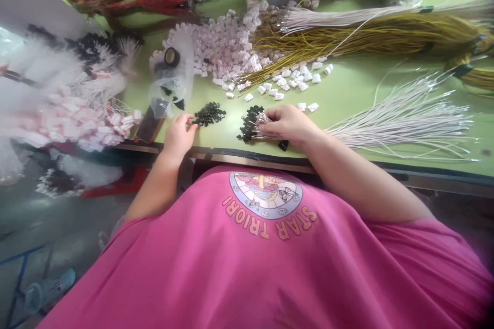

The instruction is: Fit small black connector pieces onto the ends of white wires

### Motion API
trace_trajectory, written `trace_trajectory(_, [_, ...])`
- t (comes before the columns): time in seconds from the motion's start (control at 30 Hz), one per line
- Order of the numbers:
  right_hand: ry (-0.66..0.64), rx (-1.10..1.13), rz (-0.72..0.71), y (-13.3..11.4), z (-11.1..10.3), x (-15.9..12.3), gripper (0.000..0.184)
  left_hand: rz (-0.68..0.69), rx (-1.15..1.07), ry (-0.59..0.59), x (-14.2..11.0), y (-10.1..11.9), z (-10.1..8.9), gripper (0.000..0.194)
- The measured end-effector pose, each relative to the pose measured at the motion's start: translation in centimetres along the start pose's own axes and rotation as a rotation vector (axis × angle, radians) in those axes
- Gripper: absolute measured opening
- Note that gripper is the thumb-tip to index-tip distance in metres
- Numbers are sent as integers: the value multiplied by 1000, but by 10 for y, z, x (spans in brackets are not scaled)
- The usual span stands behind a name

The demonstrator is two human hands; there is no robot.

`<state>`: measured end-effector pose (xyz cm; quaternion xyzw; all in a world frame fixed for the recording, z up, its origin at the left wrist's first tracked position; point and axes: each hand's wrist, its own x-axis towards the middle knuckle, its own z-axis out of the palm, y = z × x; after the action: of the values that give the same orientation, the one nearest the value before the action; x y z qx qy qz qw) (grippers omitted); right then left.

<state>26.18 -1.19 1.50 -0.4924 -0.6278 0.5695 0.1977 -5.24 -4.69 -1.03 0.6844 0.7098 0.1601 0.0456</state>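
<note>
My right hand (pixel 288 124) is closed around a bundle of white wires (pixel 339 136). Small black connectors (pixel 250 124) cluster at the bundle's left end, just past my fingertips. The wires fan out to the right, under my forearm, with bare-looking tips. My left hand (pixel 180 136) has its thumb and finger pinched at the left edge of a small heap of black connector pieces (pixel 210 114). Whatever lies between those fingertips is too small to make out. One loose black piece (pixel 283 145) rests beneath my right hand, near the table edge.
Many white connectors (pixel 219 43) are heaped behind the hands. Yellow wires (pixel 366 36) stretch across the back right. At left lie a tape roll (pixel 172 56) on a clear plastic bag (pixel 183 74), a dark flat object (pixel 151 122) and bundled white-connector wires (pixel 88 121).
</note>
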Motion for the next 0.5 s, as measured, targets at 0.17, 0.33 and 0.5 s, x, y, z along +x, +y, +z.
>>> trace_trajectory(0.17, [-1, -17, 15, 1, 1, 1, 10, 64, -9, -55, 6, -7, 8, 9])
trace_trajectory(0.33, [13, -100, 14, 0, 1, 0, 15, 0, -156, -36, 6, 19, -2, 8])
trace_trajectory(0.5, [7, -133, -14, 1, 1, 2, 15, -40, -591, -186, 3, 67, -4, 20])
